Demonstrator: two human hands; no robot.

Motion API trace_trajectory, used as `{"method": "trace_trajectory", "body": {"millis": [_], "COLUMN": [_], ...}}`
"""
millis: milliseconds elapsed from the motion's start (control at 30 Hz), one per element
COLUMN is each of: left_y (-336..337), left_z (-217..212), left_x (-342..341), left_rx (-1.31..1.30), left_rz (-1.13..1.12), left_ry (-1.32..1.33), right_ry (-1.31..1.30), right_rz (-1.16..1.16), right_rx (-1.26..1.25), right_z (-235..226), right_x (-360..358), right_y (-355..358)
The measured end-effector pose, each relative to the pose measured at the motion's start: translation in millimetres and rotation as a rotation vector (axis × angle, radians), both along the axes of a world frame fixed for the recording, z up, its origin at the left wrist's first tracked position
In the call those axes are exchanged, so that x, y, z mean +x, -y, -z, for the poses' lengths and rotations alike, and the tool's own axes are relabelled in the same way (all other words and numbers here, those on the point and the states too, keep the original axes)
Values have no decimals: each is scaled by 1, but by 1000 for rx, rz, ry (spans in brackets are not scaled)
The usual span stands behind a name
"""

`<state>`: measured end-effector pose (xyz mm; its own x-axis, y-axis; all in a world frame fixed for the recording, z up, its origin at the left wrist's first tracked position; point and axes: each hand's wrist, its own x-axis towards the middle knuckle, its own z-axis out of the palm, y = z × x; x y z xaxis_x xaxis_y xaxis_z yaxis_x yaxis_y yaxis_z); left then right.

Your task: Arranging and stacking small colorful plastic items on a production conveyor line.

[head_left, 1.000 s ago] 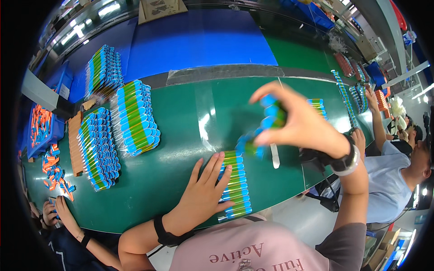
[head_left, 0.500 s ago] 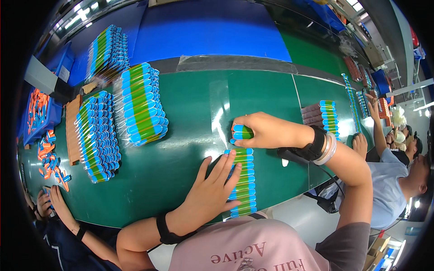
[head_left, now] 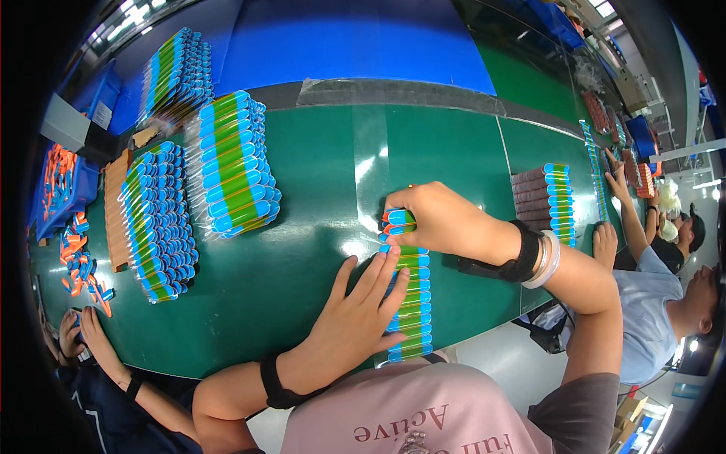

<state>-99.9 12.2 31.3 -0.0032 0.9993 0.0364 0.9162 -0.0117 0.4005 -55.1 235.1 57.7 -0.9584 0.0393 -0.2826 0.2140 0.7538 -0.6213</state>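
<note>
Belt (head_left: 318,250), green, ran left-right across view. Stacks of blue-green packs (head_left: 231,163) sat well apart on left side, more at (head_left: 155,219). Column of blue-green tubes (head_left: 412,299) lay near front edge, column running toward and away from body, each tube's long axis crosswise, left-right. Left hand (head_left: 355,321) flat, fingers spread, pressed against column's left edge. Right hand (head_left: 439,219) curled shut on a few tubes (head_left: 398,219) at column's far end, orange caps pointing left. Black wristbands on both wrists. Other people's hands at left and right edges.
</note>
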Motion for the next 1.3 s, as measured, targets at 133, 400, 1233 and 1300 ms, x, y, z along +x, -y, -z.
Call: {"method": "trace_trajectory", "body": {"millis": [133,400,1233,1300], "left_y": [1,5,1,1], "left_z": [4,1,10,8], "left_x": [1,2,-19,-20], "left_rx": [-6,-10,159,165], "left_rz": [1,-12,-21,-27], "left_ry": [1,-16,203,179], "right_ry": [-135,107,-375,-213], "right_rz": [-47,91,101,123], "right_rx": [51,-348,488,582], "right_z": [11,-69,-56,-70], "right_x": [0,-29,-13,24], "right_y": [-1,-44,-38,-42]}}
